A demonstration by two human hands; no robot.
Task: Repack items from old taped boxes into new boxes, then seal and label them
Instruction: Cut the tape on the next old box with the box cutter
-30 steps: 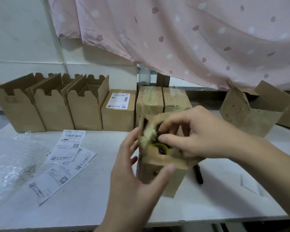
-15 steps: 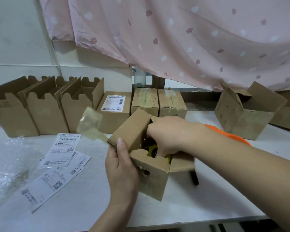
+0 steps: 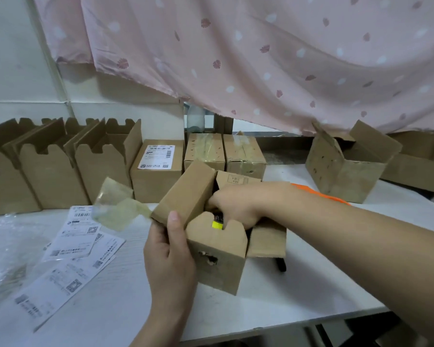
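An old cardboard box [image 3: 217, 261] with a torn hole in its front stands open in the middle of the white table [image 3: 115, 296]. My left hand [image 3: 169, 249] grips its left side, thumb on the front corner. My right hand [image 3: 232, 206] reaches down into the box, fingers curled around a black and yellow item [image 3: 217, 222] that is mostly hidden. A strip of peeled tape [image 3: 115, 209] hangs from the left flap. Three new open boxes [image 3: 53, 171] line the back left, next to a sealed box with a label [image 3: 157, 169].
Loose shipping labels [image 3: 70, 246] and bubble wrap [image 3: 3, 246] lie at left. Two old taped boxes [image 3: 226, 154] stand behind the open one. An emptied old box [image 3: 346, 169] sits at right, an orange object [image 3: 318, 194] behind my forearm, a black tool [image 3: 281, 264] under the box. A pink curtain hangs above.
The box flaps have been pulled open, the tape strip now hangs off the left flap, and my right hand has gone from the top of the box down inside it.
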